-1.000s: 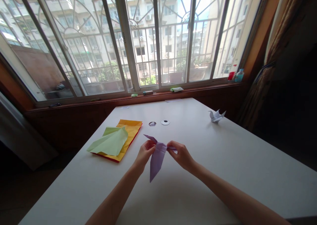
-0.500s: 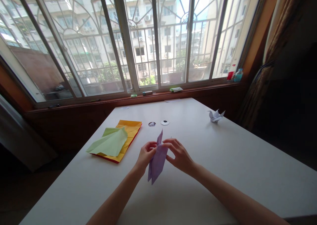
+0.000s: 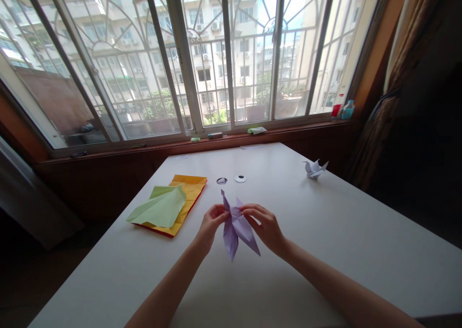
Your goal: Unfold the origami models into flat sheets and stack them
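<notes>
Between my hands, above the front half of the white table point(image 3: 306, 251), is a folded purple origami crane point(image 3: 235, 229). Two of its pointed flaps spread downward toward me, and two slim points stick up on the far side. My left hand point(image 3: 211, 224) pinches its left side near the base of the upright left point. On the other side my right hand point(image 3: 265, 227) grips the upper right part between thumb and fingers; the fingertips partly cover the paper.
A pale green sheet point(image 3: 160, 208) lies on yellow and red paper point(image 3: 193, 188) at the left. A white origami crane point(image 3: 315, 169) stands near the right edge. Two round holes, one with a cover point(image 3: 240, 179), sit mid-table. Bottles point(image 3: 347, 110) stand on the sill.
The purple paper has turned and opened out: its lower flaps, close together before, are spread apart, and two upper points show. Both hands keep hold of it.
</notes>
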A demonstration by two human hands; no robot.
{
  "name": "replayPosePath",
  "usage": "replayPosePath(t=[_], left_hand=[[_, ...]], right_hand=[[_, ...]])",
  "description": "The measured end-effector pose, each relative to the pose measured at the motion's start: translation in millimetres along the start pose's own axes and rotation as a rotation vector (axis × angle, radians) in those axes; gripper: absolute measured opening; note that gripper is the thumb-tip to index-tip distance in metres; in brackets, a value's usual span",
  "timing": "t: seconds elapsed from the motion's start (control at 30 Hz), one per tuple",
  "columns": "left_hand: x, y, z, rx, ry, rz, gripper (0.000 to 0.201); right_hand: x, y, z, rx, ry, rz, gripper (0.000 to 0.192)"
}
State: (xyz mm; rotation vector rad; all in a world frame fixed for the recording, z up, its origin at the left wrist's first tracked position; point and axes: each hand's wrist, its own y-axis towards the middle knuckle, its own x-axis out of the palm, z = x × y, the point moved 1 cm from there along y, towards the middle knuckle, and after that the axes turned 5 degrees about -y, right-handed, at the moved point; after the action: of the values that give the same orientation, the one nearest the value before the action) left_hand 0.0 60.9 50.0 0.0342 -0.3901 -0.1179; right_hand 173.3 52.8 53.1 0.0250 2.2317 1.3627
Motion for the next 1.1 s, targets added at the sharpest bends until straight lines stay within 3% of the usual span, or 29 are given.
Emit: replayPosePath(t=[0.2,0.6,0.8,1.1], left_hand=[[0.9,1.2,-0.2,-0.033,-0.081,0.015,0.023],[4.0,-1.9,4.0,0.077,-0.203,0.022,0.022],[3.1,-1.3,3.4,0.055,-0.185,-0.003,0.020],[0.8,1.4,2.6,0.041,-0.135,0.040,0.034]], right_hand=[[-6.2,4.7,-7.6,0.107,0.156,0.052,0.007],[-1.4,0.7,-3.9,0.358,0.256,0.059,0.007],[-7.4,3.2,-12.8,0.223,0.192,-0.013,0.011],[-3.2,1.5,-8.6,0.078,0.087,0.015,0.008]])
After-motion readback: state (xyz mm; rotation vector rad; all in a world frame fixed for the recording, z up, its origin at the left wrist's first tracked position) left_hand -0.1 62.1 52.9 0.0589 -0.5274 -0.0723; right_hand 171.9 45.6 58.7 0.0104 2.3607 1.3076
